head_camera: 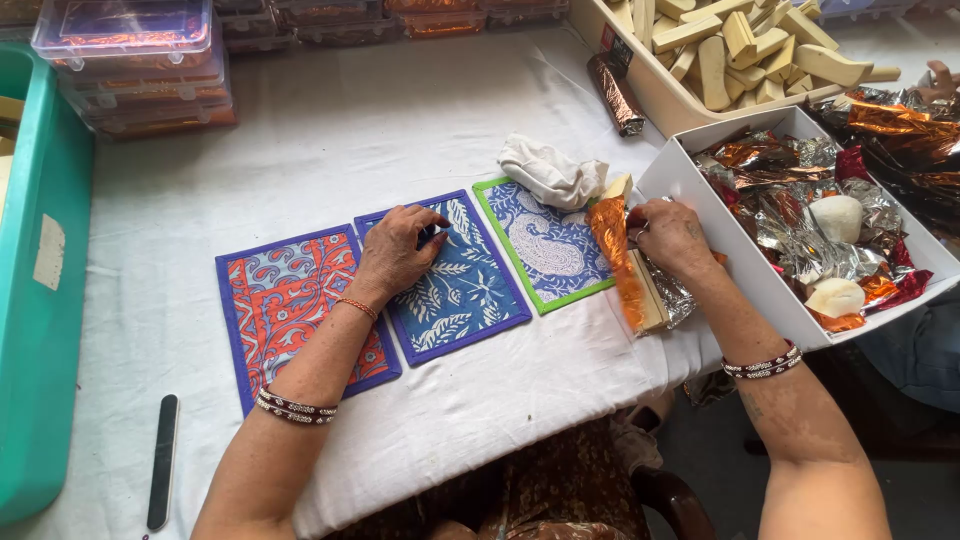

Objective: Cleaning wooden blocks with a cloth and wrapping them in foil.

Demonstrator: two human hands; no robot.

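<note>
Left hand (400, 250), fingers curled, pressing the blue mat (455, 285), perhaps pinching something small; right hand (668, 235) grasping a foil-wrapped block (640, 285) beside the white box (700, 255).

Three printed mats lie side by side at the centre of the table (330, 120): the left mat (285, 300), the middle mat (465, 290) and the right mat (555, 245). The left hand (400, 250) rests on the middle mat. A crumpled cloth (550, 170) sits just above the right mat. Right of the mats, the right hand (670, 235) touches a foil-wrapped block (640, 285) beside an open box (700, 215) of foil. A tray of wooden blocks (740, 45) fills the upper right, stacked cases (130, 60) the upper left, a nail file (162, 460) the lower left.
</note>
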